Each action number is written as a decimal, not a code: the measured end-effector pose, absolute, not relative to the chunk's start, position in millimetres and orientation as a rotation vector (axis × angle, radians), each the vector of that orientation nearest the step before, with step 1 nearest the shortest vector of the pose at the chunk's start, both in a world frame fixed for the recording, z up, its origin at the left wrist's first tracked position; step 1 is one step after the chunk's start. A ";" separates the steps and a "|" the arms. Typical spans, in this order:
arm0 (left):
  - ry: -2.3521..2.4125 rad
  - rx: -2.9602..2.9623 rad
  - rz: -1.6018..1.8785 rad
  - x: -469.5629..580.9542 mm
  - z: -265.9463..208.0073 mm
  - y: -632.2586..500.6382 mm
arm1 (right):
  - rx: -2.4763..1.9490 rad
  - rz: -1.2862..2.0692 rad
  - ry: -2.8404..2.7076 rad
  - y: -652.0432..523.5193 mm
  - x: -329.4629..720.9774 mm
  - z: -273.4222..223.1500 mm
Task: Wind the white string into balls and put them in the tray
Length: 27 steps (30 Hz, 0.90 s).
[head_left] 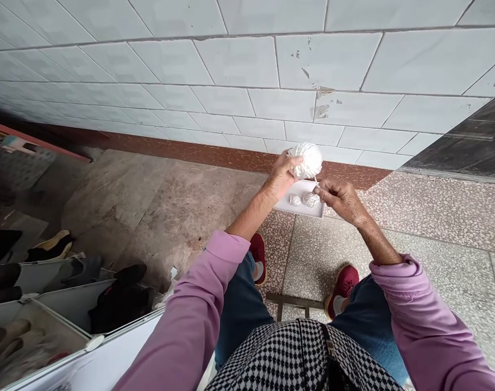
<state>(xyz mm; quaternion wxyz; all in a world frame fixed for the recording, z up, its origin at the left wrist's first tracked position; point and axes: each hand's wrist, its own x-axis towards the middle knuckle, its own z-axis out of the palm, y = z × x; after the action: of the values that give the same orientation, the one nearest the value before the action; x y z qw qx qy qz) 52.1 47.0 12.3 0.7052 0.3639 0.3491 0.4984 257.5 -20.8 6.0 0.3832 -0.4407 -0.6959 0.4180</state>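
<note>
My left hand (282, 175) is closed around the side of a large ball of white yarn (307, 161), held up in front of the wall. Just right of it and a little lower, my right hand (340, 200) pinches a strand of white yarn (316, 180) that runs up to the ball. Below both hands a shallow white tray (286, 205) rests on the floor. In it lie a small white ball (295, 200) and a larger white ball (310, 200) with darker lines, partly behind my right fingers.
A white tiled wall (247, 103) with a brown base strip stands ahead. At the left is a shoe rack (63, 304) with shoes in its compartments. My red shoes (345, 285) stand on the speckled floor, a metal bar (296, 302) between them. A dark door (467, 138) is at right.
</note>
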 end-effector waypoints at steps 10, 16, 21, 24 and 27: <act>1.036 1.307 0.930 52.4 2.7 46.4 | -1.039 1.038 -1.661 -30.6 258.6 31.8; 0.862 1.355 0.653 60.5 8.7 34.2 | -1.133 0.857 -1.520 -20.2 280.6 30.0; 0.805 1.462 0.522 61.7 12.4 29.4 | -1.132 0.850 -1.502 -21.6 278.8 27.7; 0.787 1.460 0.505 62.1 12.9 27.1 | -1.170 0.873 -1.501 -22.3 275.7 28.2; 0.765 1.384 0.566 63.4 11.1 25.3 | -1.197 0.922 -1.425 -18.3 277.4 26.0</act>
<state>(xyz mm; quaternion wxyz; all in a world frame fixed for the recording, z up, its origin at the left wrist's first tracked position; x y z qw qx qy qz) 63.4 25.3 11.1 0.6676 0.6135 0.3390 0.2509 277.4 -18.3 26.0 0.5076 -0.4966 -0.5910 0.3827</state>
